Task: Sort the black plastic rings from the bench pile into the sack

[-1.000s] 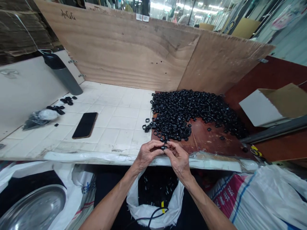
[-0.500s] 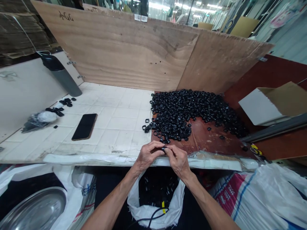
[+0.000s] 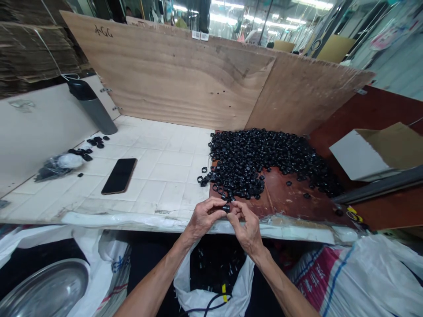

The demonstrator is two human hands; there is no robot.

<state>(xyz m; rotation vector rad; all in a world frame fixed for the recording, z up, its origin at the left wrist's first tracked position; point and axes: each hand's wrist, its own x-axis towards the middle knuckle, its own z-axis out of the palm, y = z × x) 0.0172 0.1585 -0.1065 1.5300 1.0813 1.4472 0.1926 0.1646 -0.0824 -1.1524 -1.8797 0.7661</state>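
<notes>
Above the table's front edge, my left hand [image 3: 205, 216] pinches a small black plastic ring-shaped part [image 3: 226, 208] between thumb and forefinger. From the other side, my right hand [image 3: 245, 222] has curled fingers and a thumb at the right end of the same part; its exact fingertip contact is partly hidden. Just beyond both hands lies a large heap of similar black ring-shaped parts [image 3: 251, 154], several stray ones near my fingertips. Below the hands is an open white sack [image 3: 183, 284] with black pieces inside.
A phone [image 3: 119, 176], a grey bottle [image 3: 95, 110] and a plastic bag of black pieces [image 3: 59, 166] are on the left. A wooden board [image 3: 172, 70] walls the back. On the right stand a cardboard box [image 3: 360, 154] and a metal bar [image 3: 380, 186]; a printed sack [image 3: 363, 273] lies below.
The right thumb and forefinger have spread a little, and more of the black part shows between the hands. The whole view has shifted slightly; the heap looks the same.
</notes>
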